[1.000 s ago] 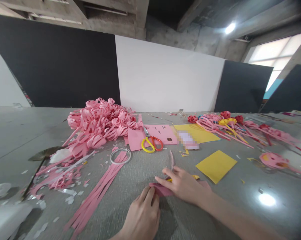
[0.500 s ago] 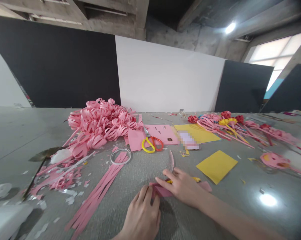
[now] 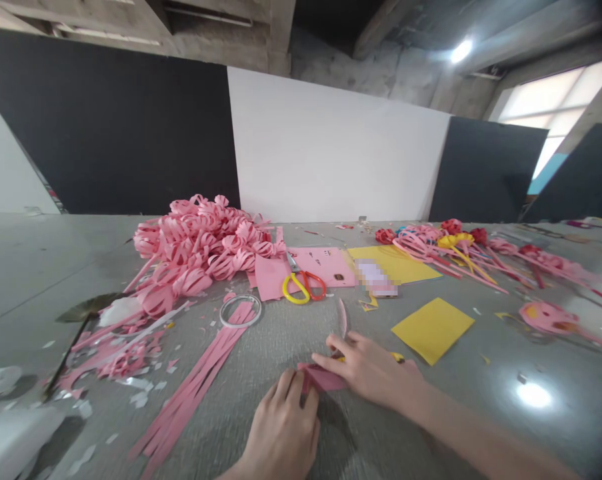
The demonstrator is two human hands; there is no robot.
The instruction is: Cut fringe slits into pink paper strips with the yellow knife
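A pink paper piece [image 3: 325,378] lies low on the grey surface between my hands. My left hand [image 3: 285,427] is closed on its left end, fingers bent down over it. My right hand [image 3: 373,370] rests over its right part, fingers pressed together on the paper. Something yellow [image 3: 397,357] shows behind the right hand, mostly hidden. A thin pink strip [image 3: 341,319] curves up just beyond the right fingers. Yellow-and-red-handled scissors [image 3: 301,283] lie farther off on pink sheets [image 3: 325,263].
Left of my hands are a tape roll [image 3: 241,311], pink strips [image 3: 195,393] and a heap of pink paper curls [image 3: 195,243]. To the right are a yellow sheet [image 3: 433,330] and paper flowers [image 3: 445,247]. Scraps lie scattered at the left.
The right hand has shifted slightly, and less of the pink paper shows at its right side. The left hand stays nearly in place.
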